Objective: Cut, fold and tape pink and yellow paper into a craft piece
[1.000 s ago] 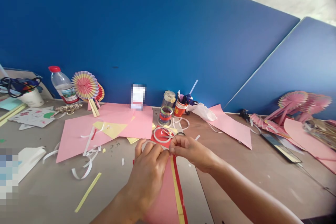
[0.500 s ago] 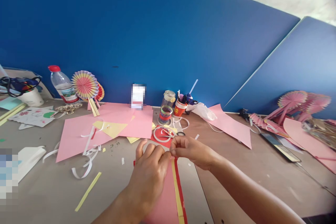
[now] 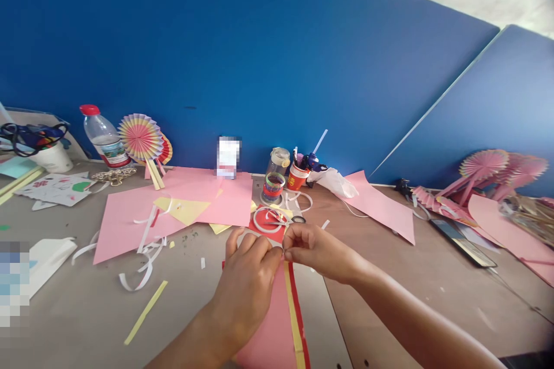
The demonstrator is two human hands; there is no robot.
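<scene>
A sheet of pink paper [image 3: 270, 323] lies before me, with a yellow strip [image 3: 292, 311] and a red strip along its right edge. Over its far end, my left hand [image 3: 249, 274] is closed, thumb and forefinger pinching near the far right corner. Tip to tip with it, my right hand [image 3: 318, 251] pinches at the same corner. Whatever sits between the right fingertips is too small and covered to make out. Just beyond the hands are scissors [image 3: 298, 219] and white tape rings [image 3: 259, 221] on a red piece of paper [image 3: 277, 235].
Pink sheets [image 3: 125, 216] with white paper strips lie at left. A bottle [image 3: 106, 141], folded paper fans [image 3: 141, 137], a clear jar [image 3: 279, 161] and a red cup of pens [image 3: 298, 177] stand along the blue partition [image 3: 242, 57]. A phone [image 3: 463, 244] and more fans lie at right.
The right fingers have shifted slightly at the paper's corner, and the left hand has barely moved. The surroundings stay as they were, apart from a slight camera shift.
</scene>
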